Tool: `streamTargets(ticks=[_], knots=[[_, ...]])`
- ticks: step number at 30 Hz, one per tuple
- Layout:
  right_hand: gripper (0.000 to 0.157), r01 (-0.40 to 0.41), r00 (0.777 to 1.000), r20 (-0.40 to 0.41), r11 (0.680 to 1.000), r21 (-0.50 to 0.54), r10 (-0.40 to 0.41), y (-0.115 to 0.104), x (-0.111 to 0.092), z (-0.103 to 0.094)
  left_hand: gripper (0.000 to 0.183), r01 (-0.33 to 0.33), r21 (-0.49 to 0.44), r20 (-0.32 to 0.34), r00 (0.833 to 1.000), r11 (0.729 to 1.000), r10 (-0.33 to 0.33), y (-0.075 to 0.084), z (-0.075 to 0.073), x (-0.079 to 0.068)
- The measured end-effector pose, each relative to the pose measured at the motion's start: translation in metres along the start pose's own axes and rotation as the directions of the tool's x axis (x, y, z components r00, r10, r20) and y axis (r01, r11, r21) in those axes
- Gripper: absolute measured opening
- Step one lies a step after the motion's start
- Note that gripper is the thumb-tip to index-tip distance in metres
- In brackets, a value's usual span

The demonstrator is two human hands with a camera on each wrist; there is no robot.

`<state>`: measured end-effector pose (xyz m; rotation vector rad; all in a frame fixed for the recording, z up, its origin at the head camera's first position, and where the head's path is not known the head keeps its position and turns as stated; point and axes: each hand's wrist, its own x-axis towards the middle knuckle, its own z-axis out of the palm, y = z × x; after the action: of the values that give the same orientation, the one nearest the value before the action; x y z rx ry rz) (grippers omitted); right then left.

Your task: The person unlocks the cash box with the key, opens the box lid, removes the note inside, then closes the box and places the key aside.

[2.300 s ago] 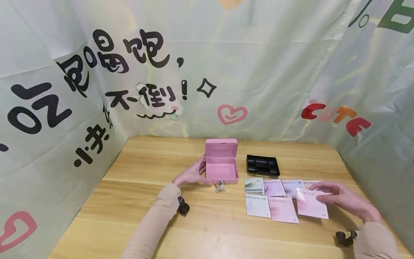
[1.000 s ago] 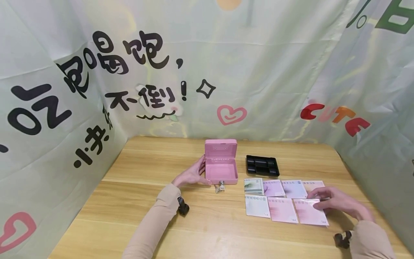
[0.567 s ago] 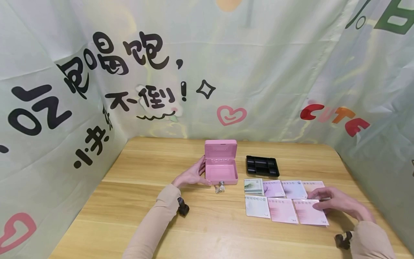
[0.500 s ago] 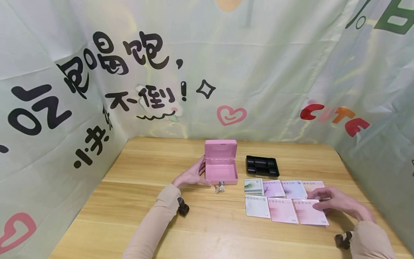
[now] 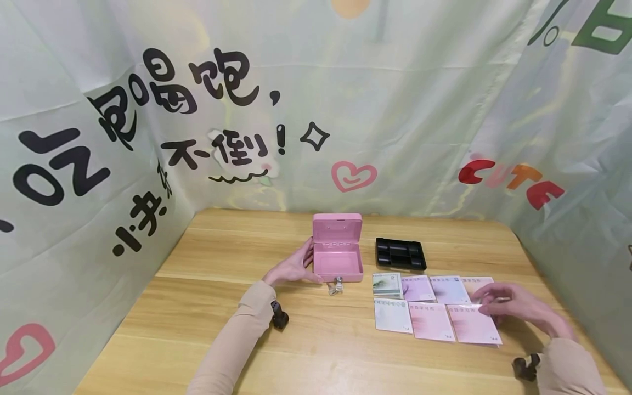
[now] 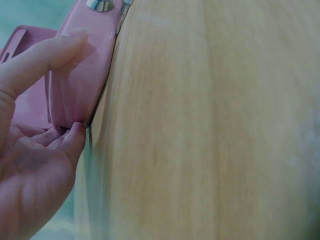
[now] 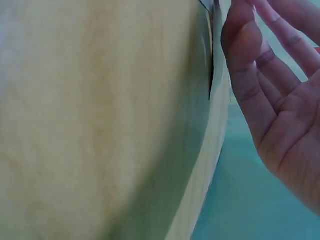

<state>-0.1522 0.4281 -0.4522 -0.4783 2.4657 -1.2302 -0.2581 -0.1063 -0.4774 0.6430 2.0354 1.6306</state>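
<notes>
My left hand (image 5: 292, 269) holds the left side of a pink cash box (image 5: 338, 277). In the left wrist view its thumb lies on the box's front and the other fingers sit at the side. The lid (image 5: 338, 227) stands up, the inside shows bare, and keys (image 5: 333, 289) hang at the front lock. My right hand (image 5: 518, 304) hovers with bent fingers at the right edge of a pink banknote stack (image 5: 475, 323), over part of an orange-toned stack (image 5: 476, 284). Nothing is seen between its fingers; the right wrist view cuts off the fingertips.
A black compartment tray (image 5: 400, 253) lies right of the box. More banknote stacks form two rows before it: green (image 5: 387, 284), purple (image 5: 417, 288), blue (image 5: 450, 288), pale blue (image 5: 393, 315) and pink (image 5: 431, 321). A printed curtain (image 5: 415, 126) encloses the wooden table (image 5: 316, 351).
My right hand laid a pink banknote stack down at the right end of the front row. It has since shifted slightly up off it. The left hand stays on the cash box.
</notes>
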Motion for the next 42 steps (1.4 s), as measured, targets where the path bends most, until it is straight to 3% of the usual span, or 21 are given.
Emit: streamTargets(ticks=[4, 12, 20, 29, 37, 42], knots=[[0.022, 0.057, 0.997, -0.057, 0.998, -0.006, -0.057, 0.001, -0.002, -0.004, 0.128, 0.000, 0.008, 0.002, 1.000, 1.000, 0.000, 0.000, 0.000, 0.000], [0.032, -0.056, 0.979, -0.199, 0.995, -0.078, 0.040, -0.009, 0.001, -0.009, 0.129, 0.016, -0.004, -0.004, 1.000, 1.000, -0.016, -0.001, 0.000, 0.000], [0.034, 0.007, 0.962, -0.269, 0.989, -0.148, -0.048, -0.022, 0.020, -0.008, 0.129, 0.020, -0.003, -0.004, 1.000, 1.000, -0.020, -0.001, 0.001, 0.001], [0.031, 0.018, 0.966, -0.249, 0.982, -0.188, -0.065, -0.043, 0.044, -0.010, 0.130, 0.016, -0.011, -0.004, 1.000, 1.000, -0.016, -0.002, -0.001, 0.001], [0.036, -0.023, 0.978, -0.210, 0.984, -0.176, -0.015, -0.069, 0.066, -0.015, 0.129, -0.001, -0.015, 0.010, 1.000, 1.000, 0.001, -0.002, -0.001, 0.001], [0.034, 0.002, 0.981, -0.191, 0.984, -0.178, -0.037, -0.085, 0.079, -0.014, 0.129, 0.003, -0.014, 0.005, 1.000, 1.000, -0.003, -0.002, 0.000, 0.001]])
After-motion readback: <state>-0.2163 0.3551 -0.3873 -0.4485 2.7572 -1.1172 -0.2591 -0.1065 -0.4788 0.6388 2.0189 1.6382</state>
